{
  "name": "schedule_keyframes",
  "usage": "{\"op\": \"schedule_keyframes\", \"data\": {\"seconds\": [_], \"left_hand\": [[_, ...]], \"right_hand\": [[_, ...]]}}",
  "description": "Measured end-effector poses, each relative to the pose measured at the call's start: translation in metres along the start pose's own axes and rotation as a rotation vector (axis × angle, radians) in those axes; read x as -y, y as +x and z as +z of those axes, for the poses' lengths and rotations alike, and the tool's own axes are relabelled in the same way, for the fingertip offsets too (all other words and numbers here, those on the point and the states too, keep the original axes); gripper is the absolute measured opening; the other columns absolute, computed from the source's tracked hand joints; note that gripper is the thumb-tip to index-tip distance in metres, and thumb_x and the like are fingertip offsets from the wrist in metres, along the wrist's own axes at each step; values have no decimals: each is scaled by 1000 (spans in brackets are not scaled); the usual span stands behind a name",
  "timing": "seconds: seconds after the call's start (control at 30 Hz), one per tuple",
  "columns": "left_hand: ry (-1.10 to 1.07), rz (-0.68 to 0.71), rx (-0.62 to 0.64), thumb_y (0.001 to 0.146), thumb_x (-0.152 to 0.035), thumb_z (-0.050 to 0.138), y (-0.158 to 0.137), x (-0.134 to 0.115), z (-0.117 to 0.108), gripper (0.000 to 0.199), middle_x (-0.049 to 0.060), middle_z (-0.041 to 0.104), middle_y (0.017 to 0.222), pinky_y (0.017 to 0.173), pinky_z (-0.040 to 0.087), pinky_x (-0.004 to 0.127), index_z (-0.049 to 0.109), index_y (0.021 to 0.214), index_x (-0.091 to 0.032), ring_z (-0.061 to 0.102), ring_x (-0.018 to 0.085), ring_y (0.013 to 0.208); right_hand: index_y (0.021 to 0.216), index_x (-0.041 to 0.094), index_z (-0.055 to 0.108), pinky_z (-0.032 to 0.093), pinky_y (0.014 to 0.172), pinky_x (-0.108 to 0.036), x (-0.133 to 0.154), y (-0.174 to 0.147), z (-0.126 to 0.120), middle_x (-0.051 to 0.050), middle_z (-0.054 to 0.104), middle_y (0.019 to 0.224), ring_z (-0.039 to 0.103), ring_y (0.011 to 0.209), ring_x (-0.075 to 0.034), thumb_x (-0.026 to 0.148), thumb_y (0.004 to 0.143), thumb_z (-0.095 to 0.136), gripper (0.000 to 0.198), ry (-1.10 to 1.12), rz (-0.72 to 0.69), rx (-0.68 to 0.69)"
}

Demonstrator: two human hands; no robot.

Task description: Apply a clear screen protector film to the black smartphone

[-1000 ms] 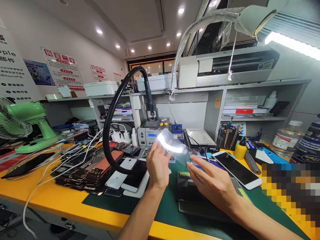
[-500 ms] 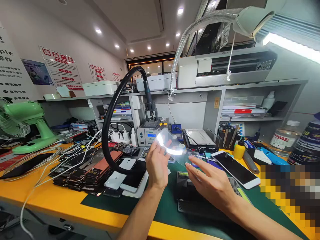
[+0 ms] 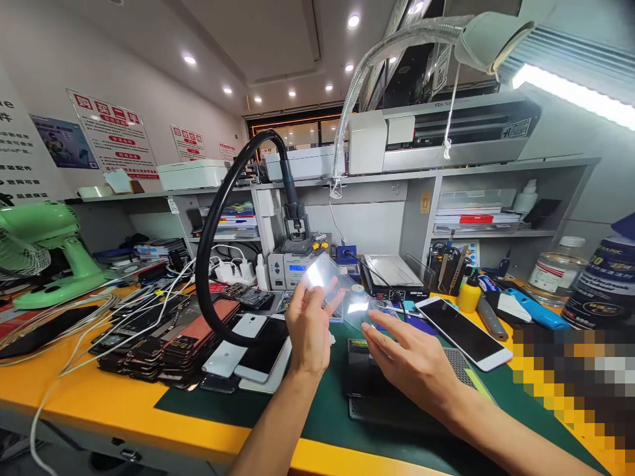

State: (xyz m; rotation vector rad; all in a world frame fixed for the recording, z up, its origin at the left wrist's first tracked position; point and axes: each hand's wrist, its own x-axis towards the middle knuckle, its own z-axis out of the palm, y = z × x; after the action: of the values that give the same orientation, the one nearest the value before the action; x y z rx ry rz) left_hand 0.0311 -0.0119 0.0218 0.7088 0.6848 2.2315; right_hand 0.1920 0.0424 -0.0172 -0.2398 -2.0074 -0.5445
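- Centrally, a clear sheet (image 3: 349, 299) was held up at a tilt above the green mat (image 3: 327, 396), glare caught on its surface.
- Upper left part of the sheet was pinched by the left hand (image 3: 308, 327); some of its fingers were seen through the plastic.
- Right hand (image 3: 414, 350) was held palm down, fingers extended and fairly close together, tips placed at the sheet's lower right edge; whether the edge was touched or gripped could not be told, thumb hidden.
- Beneath the right hand, a dark flat item (image 3: 364, 378) was partly covered from view, laid on a perforated grey pad (image 3: 459, 362).
- Right of that, a white-framed phone (image 3: 464, 332) was laid screen up, near a yellow bottle (image 3: 467, 295).
- Left of the left hand, more phones (image 3: 260, 350) and stacked phone parts (image 3: 181, 344) were crowded together.
- Behind the sheet, a station with a blue display (image 3: 296, 269) was set, a black hose (image 3: 202, 254) looped beside it.
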Motion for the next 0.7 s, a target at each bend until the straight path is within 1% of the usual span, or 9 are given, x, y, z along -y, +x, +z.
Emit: {"op": "schedule_keyframes", "data": {"seconds": [0.1, 0.23, 0.4, 0.5, 0.6, 0.7], "left_hand": [[-3, -14, -6, 87, -19, 66, 0, 0, 0, 36, 9, 67, 126, 102, 53, 52, 63, 123, -22, 63, 31, 124], [27, -27, -30, 89, -17, 65, 1, 2, -2, 46, 13, 69, 126, 101, 54, 50, 56, 134, -21, 68, 29, 116], [54, -27, -12, 91, -19, 63, 0, 3, -4, 46, 16, 68, 128, 103, 53, 51, 54, 135, -21, 69, 29, 115], [60, -30, -14, 91, -19, 62, 1, 3, -4, 45, 17, 67, 130, 103, 52, 52, 53, 136, -20, 69, 29, 114], [63, -22, -20, 90, -18, 62, 3, 1, -6, 44, 18, 66, 131, 104, 52, 53, 54, 134, -19, 69, 30, 114], [54, -9, -41, 89, -16, 63, 7, -1, -9, 42, 18, 67, 129, 103, 53, 53, 56, 130, -17, 71, 30, 111]], "right_hand": [[99, 14, 72, 64, 81, -33, 0, -1, 0, -16, 76, 104, 76, 89, -23, 8, 88, 62, 16, 4, 4, 15], [100, 15, 72, 65, 79, -34, 1, -3, 2, -16, 76, 106, 75, 89, -23, 8, 89, 61, 16, 10, 13, 38], [102, 16, 72, 65, 77, -35, -1, -8, 8, -15, 75, 108, 76, 88, -23, 10, 90, 61, 18, -2, 30, 54], [105, 17, 72, 64, 79, -35, 0, -10, 9, -16, 74, 113, 75, 92, -24, 10, 89, 61, 20, 11, 46, 99], [107, 17, 72, 64, 76, -36, 3, -8, 7, -16, 74, 116, 75, 92, -25, 12, 89, 62, 22, 24, 70, 154], [102, 18, 73, 63, 72, -36, 2, -4, 0, -13, 76, 107, 74, 85, -24, 17, 88, 62, 18, 99, 145, 136]]}}
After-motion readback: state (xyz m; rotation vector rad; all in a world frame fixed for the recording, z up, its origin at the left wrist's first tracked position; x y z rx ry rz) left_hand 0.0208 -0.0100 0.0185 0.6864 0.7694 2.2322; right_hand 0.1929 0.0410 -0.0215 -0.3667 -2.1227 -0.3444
